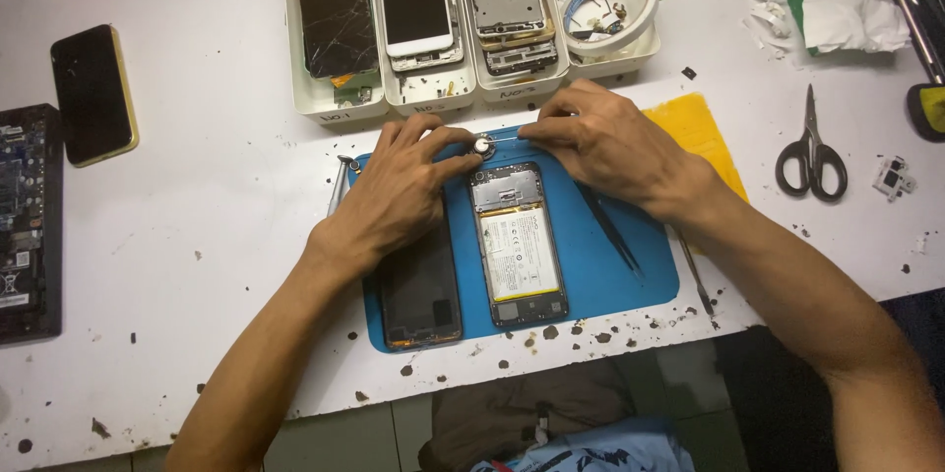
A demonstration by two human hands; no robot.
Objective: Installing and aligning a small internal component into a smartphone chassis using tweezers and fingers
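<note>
Together, your left hand (399, 191) and right hand (600, 142) pinch a small round silver part (482, 146), perhaps a tape roll, just above the opened phone (518, 244) lying steady on the blue mat (600, 275), tweezers (612, 231) beside it.

mat (610, 285) blue | pad (701, 132) yellow | scissors (811, 152) black | table (217, 226) white, dark-speckled

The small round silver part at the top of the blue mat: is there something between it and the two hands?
Nothing visible. The left hand and the right hand both have their fingertips at the small round silver part, just above the opened phone on the blue mat. The tweezers lie aside, under the right wrist.
</note>
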